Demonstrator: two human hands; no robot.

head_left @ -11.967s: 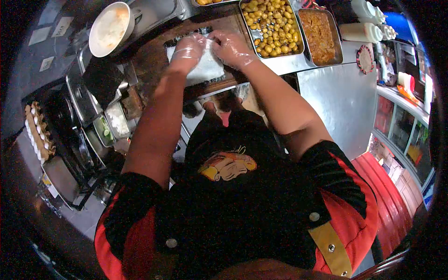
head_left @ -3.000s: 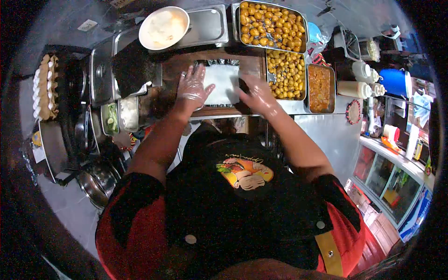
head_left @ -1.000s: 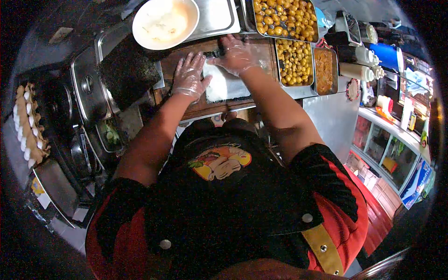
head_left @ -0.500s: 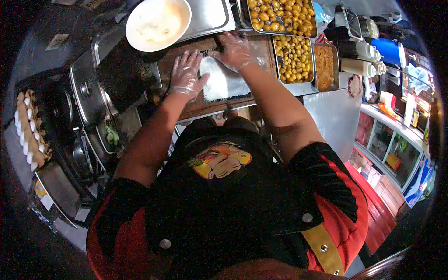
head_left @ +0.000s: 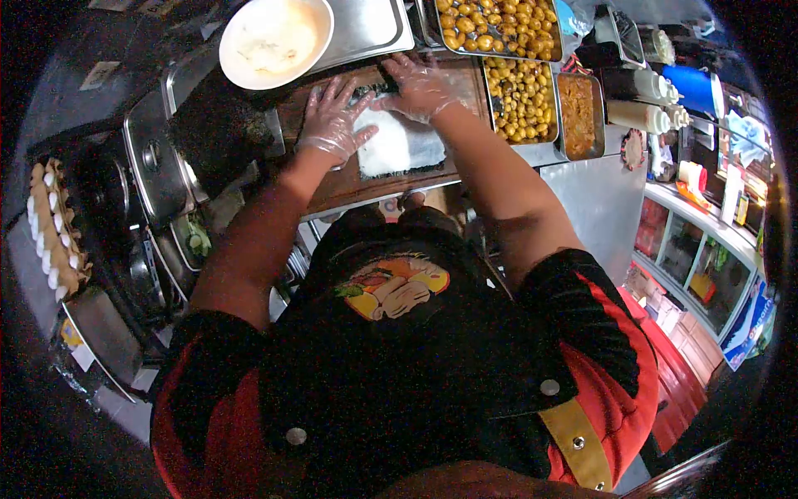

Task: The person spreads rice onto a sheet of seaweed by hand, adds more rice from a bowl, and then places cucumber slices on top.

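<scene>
A white layer that looks like rice [head_left: 401,143] covers a dark sheet [head_left: 384,174] on a brown board [head_left: 470,81]. My left hand [head_left: 334,125], in a clear plastic glove, lies spread at the layer's upper left, its thumb over the white edge. Also gloved, my right hand [head_left: 418,88] rests with fingers apart at the upper edge, its thumb reaching toward my left hand. Neither hand holds anything that shows. Between the hands, a dark strip of the sheet is visible.
A white bowl [head_left: 276,41] stands at the upper left by a steel tray [head_left: 374,32]. Right of the board are trays of small round yellow-brown food [head_left: 522,101] and a tray of orange-brown food [head_left: 579,116]. Squeeze bottles [head_left: 640,116] lie farther right.
My left hand has shifted slightly and turned inward, its fingers now nearer my right hand. My right hand has moved a little up. The camera view has shifted slightly.
</scene>
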